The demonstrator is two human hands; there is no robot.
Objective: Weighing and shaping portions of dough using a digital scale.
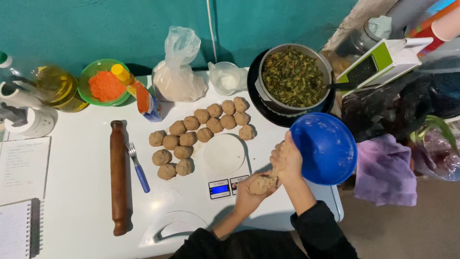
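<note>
We cup a lump of brown dough (262, 184) between both hands just beside the front right corner of the white kitchen scale (225, 163): our left hand (250, 193) curls under it while our right hand (286, 160) presses down on top. Behind and left of the scale lie the rolled dough balls (199, 132), and to its right sits the blue bowl (326, 148).
</note>
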